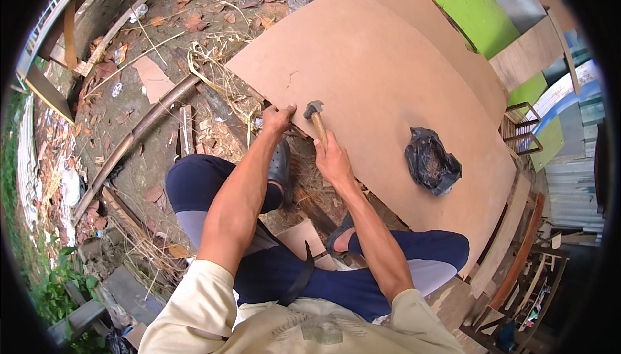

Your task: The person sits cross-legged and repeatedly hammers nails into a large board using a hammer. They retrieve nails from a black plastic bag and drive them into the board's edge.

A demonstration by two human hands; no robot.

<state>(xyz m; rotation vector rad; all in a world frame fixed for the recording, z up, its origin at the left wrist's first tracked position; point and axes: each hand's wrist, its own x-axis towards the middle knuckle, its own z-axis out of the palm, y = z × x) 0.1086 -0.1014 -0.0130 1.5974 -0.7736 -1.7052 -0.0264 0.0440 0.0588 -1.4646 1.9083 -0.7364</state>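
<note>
- Two hands work at the near edge of a large brown board [388, 76].
- Right hand [333, 160] is clenched around a hammer [315, 118], head up beside the left fingers.
- Left hand [277, 119] pinches the board's edge; what it pinches there is too small to tell.
- Black plastic bag [432, 161] lies on the board, right of the hammer.

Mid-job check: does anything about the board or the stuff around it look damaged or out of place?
Yes. The brown board has a thin crack near its left edge, just above where the left hand grips it and the right hand holds the hammer. A crumpled black plastic bag lies loose on the board.
</note>
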